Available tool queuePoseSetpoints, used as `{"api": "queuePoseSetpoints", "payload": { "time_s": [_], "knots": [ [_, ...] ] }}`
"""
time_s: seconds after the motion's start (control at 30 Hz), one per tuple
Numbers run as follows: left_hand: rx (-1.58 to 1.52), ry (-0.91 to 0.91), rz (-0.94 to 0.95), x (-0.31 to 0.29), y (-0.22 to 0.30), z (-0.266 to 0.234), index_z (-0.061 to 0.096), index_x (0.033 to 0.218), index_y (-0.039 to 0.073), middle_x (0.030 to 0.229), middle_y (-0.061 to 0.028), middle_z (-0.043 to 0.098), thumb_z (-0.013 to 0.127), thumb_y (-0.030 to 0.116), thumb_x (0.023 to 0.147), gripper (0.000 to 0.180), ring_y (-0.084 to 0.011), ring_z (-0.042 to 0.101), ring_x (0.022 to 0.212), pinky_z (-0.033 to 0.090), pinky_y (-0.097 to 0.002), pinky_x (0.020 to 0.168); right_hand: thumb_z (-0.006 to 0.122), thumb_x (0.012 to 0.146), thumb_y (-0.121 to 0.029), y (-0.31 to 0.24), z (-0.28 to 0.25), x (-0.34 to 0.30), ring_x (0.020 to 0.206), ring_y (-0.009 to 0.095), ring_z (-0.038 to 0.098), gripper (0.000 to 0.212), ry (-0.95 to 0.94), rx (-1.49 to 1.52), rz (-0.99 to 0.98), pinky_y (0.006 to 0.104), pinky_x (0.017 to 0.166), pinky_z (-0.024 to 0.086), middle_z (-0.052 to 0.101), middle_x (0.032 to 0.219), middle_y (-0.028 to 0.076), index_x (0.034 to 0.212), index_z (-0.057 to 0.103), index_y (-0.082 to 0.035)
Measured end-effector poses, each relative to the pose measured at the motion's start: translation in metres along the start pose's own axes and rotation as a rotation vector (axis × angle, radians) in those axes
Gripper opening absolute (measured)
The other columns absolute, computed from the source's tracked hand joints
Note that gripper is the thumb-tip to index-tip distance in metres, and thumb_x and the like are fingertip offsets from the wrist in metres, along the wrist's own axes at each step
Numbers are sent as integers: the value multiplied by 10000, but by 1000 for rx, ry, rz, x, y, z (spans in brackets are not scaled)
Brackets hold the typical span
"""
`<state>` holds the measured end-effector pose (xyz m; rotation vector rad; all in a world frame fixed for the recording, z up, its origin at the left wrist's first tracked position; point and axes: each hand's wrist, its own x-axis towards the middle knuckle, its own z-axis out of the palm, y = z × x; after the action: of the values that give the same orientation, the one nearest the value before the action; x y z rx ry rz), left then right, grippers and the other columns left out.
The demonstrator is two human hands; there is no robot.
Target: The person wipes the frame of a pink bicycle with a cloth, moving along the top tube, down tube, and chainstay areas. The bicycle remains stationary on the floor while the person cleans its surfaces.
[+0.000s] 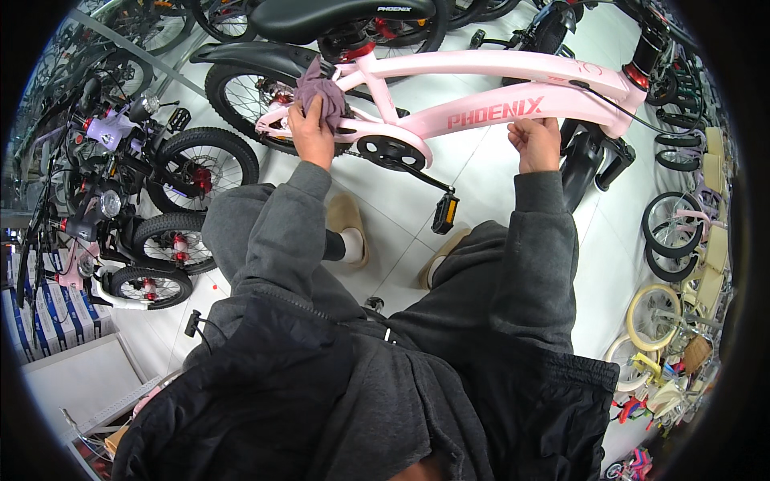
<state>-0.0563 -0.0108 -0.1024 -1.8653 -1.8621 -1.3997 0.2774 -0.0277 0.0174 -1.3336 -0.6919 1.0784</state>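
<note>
A pink bicycle (pixel 433 120) with a black saddle (pixel 321 18) stands crosswise in front of me. My left hand (pixel 313 132) is closed on a purple-grey cloth (pixel 321 90), which it presses to the frame near the rear wheel (pixel 241 96). Below and right of that hand are the black crank and chainring (pixel 391 151), with a pedal (pixel 445 212) hanging toward me. My right hand (pixel 536 143) touches the lower edge of the thick frame tube, its fingers curled against it. Whether those fingertips grip the tube is partly hidden.
Several bicycles with black tyres (pixel 200 164) crowd the left side, above boxes (pixel 60 313) and a white case (pixel 84 377). Small bikes, one with a cream wheel (pixel 654 317), line the right. More bicycles stand behind the pink one. White tiles (pixel 393 224) cover the floor.
</note>
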Motion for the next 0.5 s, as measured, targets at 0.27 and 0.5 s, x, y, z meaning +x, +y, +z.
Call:
{"api": "queuePoseSetpoints", "payload": {
  "time_s": [0.27,0.5],
  "knots": [
    [30,-223,58,-38,8,14,583,1086,125,1080,-191,469,517,-75,679,458,-379,454,957,403,-421,822,506,727,53,1,0,0,622,113,558,359,-2,1,3,222,562,472,574,844,45,1069,437,-31],
    [-26,-286,156,-46,59,21,594,1047,94,1018,-151,480,520,-48,685,396,-353,456,921,415,-412,800,501,725,57,0,-1,1,624,115,560,399,-15,-16,-3,213,545,463,575,866,53,1107,423,-25]
  ]
}}
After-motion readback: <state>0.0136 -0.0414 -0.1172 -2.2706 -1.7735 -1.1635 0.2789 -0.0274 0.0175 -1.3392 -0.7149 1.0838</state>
